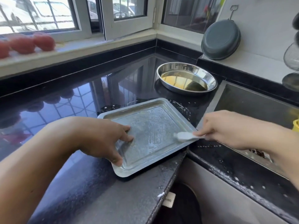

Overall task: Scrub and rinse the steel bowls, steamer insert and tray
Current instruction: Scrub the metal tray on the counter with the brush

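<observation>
A rectangular steel tray [150,126], smeared with soapy streaks, lies on the black counter near its front corner. My left hand [106,138] presses on the tray's left side, fingers spread on its floor and thumb on the near rim. My right hand [226,128] pinches a pale soapy scrubber [184,136] that lies on the tray's right rim. A round steel bowl [186,78] with yellowish liquid stands behind the tray.
The sink [252,107] lies to the right, with foam specks on its front rim. A grey pan [221,39] and wire strainers [291,57] hang on the right wall. Red tomatoes [27,44] sit on the window sill at left.
</observation>
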### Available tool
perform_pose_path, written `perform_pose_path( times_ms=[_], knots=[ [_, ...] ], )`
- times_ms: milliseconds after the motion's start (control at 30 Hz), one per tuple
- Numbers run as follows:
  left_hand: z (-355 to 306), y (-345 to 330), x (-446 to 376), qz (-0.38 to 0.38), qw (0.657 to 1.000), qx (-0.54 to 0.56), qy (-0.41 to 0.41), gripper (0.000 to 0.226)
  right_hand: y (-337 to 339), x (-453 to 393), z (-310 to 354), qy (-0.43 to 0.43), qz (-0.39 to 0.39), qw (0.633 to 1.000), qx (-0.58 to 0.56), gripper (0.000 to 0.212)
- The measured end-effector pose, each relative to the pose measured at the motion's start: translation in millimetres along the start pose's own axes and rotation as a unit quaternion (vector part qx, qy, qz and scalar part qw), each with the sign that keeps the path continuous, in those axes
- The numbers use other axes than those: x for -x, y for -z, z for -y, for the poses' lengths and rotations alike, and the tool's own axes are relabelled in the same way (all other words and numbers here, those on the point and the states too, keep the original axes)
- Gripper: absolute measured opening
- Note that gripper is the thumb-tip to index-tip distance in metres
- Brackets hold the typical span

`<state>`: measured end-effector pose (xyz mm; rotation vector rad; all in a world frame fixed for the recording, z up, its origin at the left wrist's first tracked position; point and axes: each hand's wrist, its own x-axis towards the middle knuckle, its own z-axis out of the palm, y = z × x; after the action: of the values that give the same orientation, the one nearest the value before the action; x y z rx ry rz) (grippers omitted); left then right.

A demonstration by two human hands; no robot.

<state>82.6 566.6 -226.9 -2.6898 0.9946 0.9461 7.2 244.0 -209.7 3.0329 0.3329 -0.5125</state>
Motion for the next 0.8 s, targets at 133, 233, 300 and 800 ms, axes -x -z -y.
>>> perform_pose_path(
  times_ms=[133,233,300,800],
  knots=[
    [-7.4,1.7,1.6,0.009,1.0,-0.018,0.01,0.094,-16.0,22.5,-19.8,-0.083,-0.099,0.991,-0.035,0.031],
    [-10.9,0.6,3.4,0.008,1.0,-0.025,0.015,0.099,-32.3,34.6,-3.5,-0.124,-0.125,0.983,-0.061,0.03],
    [-12.2,0.7,3.6,0.007,1.0,-0.024,0.018,0.1,-42.3,41.5,21.8,-0.088,-0.118,0.984,-0.105,0.026],
    [-8.6,0.9,-0.5,0.001,1.0,-0.022,0.013,0.101,-21.3,0.5,6.7,-0.238,-0.084,0.966,-0.06,0.035]
  ],
)
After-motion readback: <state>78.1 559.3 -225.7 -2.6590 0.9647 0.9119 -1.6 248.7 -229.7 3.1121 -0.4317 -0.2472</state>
